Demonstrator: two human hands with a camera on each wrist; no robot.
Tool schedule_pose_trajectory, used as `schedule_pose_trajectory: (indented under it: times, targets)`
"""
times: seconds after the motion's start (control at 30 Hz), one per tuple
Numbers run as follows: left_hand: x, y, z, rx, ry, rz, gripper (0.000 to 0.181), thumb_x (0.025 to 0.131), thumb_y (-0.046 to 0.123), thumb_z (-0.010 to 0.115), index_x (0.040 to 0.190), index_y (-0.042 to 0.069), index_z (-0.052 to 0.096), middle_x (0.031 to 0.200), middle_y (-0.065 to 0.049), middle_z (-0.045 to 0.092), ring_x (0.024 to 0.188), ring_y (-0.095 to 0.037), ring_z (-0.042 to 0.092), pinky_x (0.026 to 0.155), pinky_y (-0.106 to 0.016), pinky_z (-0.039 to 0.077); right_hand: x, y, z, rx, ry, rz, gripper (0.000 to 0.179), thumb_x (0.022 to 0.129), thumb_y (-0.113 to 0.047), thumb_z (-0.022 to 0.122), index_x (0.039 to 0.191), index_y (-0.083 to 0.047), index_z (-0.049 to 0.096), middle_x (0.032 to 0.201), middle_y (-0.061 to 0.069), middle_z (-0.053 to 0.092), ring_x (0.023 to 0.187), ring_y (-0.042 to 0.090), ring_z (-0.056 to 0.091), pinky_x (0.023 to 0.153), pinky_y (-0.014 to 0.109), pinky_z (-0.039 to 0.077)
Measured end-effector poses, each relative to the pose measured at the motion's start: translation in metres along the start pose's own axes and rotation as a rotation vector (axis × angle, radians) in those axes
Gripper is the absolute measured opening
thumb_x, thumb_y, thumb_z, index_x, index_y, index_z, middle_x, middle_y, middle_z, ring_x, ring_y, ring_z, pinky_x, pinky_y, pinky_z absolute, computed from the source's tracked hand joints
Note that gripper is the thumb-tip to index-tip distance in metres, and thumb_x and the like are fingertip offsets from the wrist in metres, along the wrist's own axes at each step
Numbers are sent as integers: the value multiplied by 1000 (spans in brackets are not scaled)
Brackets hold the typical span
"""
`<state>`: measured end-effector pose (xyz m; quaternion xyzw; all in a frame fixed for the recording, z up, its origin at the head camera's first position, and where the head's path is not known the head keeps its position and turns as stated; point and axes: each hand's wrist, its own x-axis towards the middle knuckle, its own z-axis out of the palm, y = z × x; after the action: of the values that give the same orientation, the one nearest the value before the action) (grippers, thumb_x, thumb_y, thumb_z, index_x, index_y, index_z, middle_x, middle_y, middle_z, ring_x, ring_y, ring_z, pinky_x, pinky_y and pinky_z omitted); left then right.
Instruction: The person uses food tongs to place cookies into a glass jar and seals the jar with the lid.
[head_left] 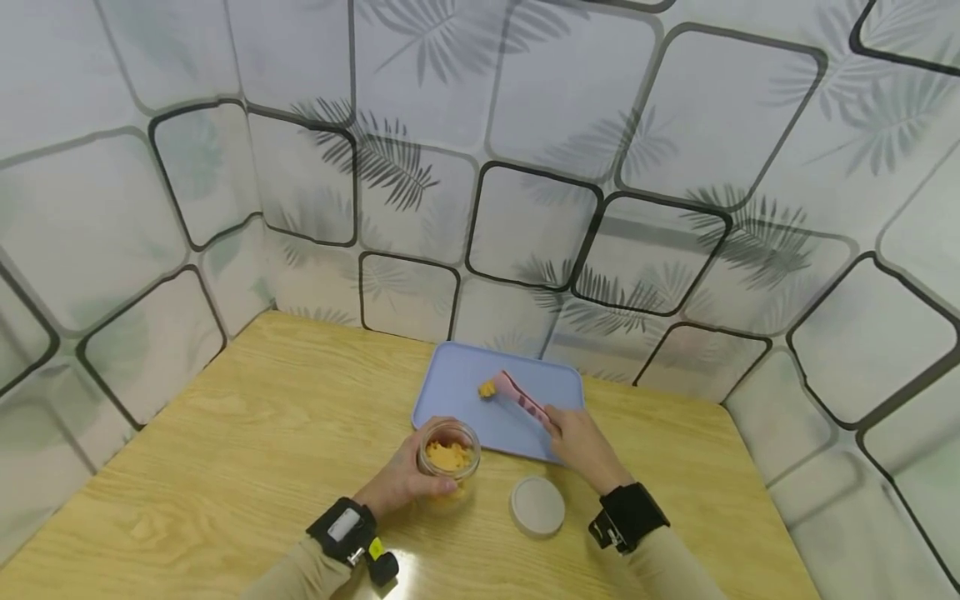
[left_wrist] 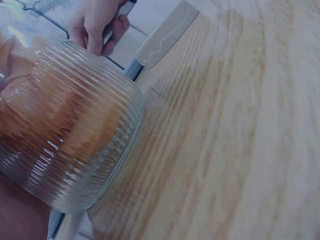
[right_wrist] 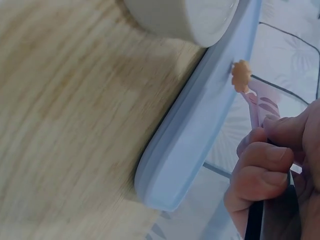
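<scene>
My left hand (head_left: 405, 477) grips a ribbed glass jar (left_wrist: 107, 120) from its left side, thumb across the front. The jar has no lid on and holds orange-yellow snack pieces (head_left: 447, 456). Pink tongs (head_left: 522, 397) are in my right hand (head_left: 581, 446), fingers curled round the handle end. At the tongs' tip is one small orange, scallop-edged snack piece (right_wrist: 241, 76), over the light blue tray (head_left: 461, 365). In the right wrist view the tongs (right_wrist: 256, 107) point toward the tray's surface, and the piece overlaps the tray's edge.
A round off-white lid (head_left: 537, 507) lies on the wooden table (head_left: 300, 383) between my forearms, just in front of the tray. Patterned cloth walls (head_left: 420, 200) rise behind the table and on both sides. The tray stands close to the back wall.
</scene>
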<state>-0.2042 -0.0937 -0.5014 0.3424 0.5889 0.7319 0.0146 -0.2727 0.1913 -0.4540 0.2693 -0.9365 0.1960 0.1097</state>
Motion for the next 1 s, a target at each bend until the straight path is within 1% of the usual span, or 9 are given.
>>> schedule_pose_trajectory:
  times: [0.13,0.27,0.37,0.43,0.5,0.63,0.73,0.9,1.0]
  targets:
    - [1,0,1,-10,-11,0,66,75,2,76,131,-4,44,122,-31,52,117,-39,46,102,-25,40,-10,-3,-5,40,-2,13,21,94,-5,60,74,-8,54,59,-4,31,51,10,33,46,24,23]
    - [1,1,0,6,-11,-8,65,74,2,76,131,-3,45,123,-29,53,118,-39,46,103,-26,40,-17,-5,-12,90,-31,61,11,96,-7,57,89,-2,65,58,-5,32,48,6,32,44,20,23]
    - [1,2,-1,24,1,-19,62,74,2,76,129,-2,48,123,-26,54,119,-38,45,104,-26,37,-19,-7,-15,96,-35,74,12,96,-8,58,100,-1,67,58,-5,37,46,5,32,43,20,23]
    - [1,3,-1,36,12,-29,61,74,3,76,129,-2,49,124,-24,55,120,-37,45,105,-26,36,-18,-9,-16,84,-46,59,9,95,-9,59,98,-3,65,59,-4,39,47,5,33,43,21,24]
    - [1,4,-2,38,16,-33,61,74,2,76,129,-2,49,124,-24,55,120,-38,44,105,-26,36,-17,-12,-14,77,-74,49,9,94,-11,60,100,-4,63,60,-3,42,47,6,35,44,22,26]
    - [0,5,-2,44,10,-33,64,75,3,76,132,-1,46,124,-26,55,119,-43,44,104,-26,38,-10,-17,-5,72,-149,43,21,95,-17,60,110,-3,61,63,-2,50,49,8,42,46,25,33]
    - [-1,4,-2,48,9,-28,64,75,4,76,132,-1,46,124,-27,55,118,-44,43,104,-25,38,0,-21,5,43,-170,46,30,96,-22,59,118,-1,59,68,0,57,53,11,48,50,29,40]
    - [-1,3,0,48,10,-19,62,75,4,75,131,-1,47,125,-25,55,120,-41,45,105,-26,37,15,-28,14,29,-193,93,28,97,-26,56,114,-3,60,72,4,59,59,16,51,54,34,44]
    - [0,3,1,39,1,-10,61,76,3,75,130,-1,48,125,-23,56,120,-39,46,106,-26,38,17,-31,16,26,-225,118,32,97,-26,55,119,-3,58,78,10,63,63,20,56,56,38,48]
